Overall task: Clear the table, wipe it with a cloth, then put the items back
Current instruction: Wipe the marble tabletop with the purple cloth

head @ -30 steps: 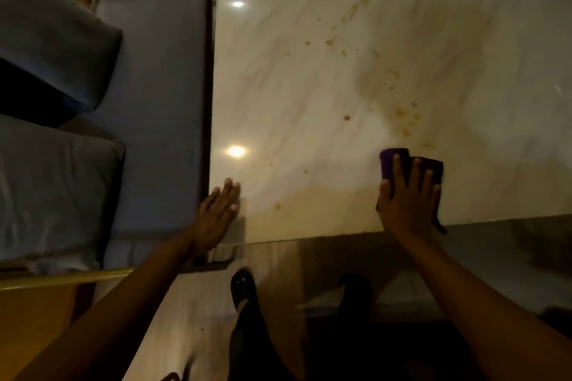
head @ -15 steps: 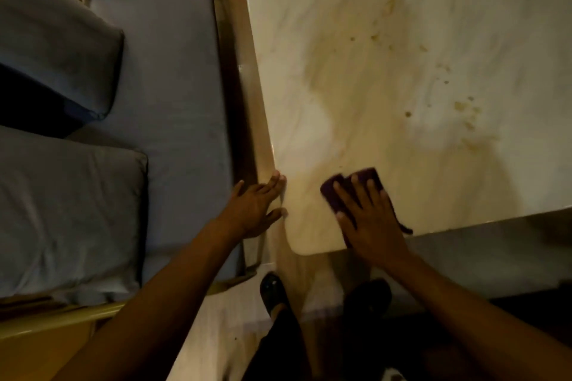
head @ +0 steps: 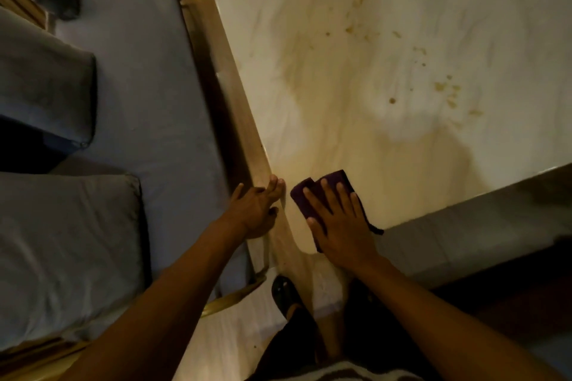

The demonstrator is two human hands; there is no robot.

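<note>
the right hand (head: 342, 226) lies flat, fingers straight and spread, pressing a folded dark purple cloth (head: 322, 192) onto the pale, brown-veined marble table top (head: 402, 56). nothing is clenched here: the palm and fingers simply bear down on the fabric. the cloth sits under that hand at the table's rounded near-left corner, its far edge showing past the fingertips and a thin dark tail poking out on the right of the wrist. beyond the fingertips and off to the right, small brown specks and smears (head: 445, 90) dot the marble.

just left of the cloth, the left hand (head: 253, 210) is open as well, fingers extended and resting against the table's left edge by a light wooden rail (head: 216, 49); it holds nothing. further left of that hand lies a blue-grey sofa seat (head: 133, 77) with grey cushions (head: 58, 257). below both wrists, near the person's body, a black sandal (head: 283, 291) stands on the light floor, partly hidden by dark trousers.
</note>
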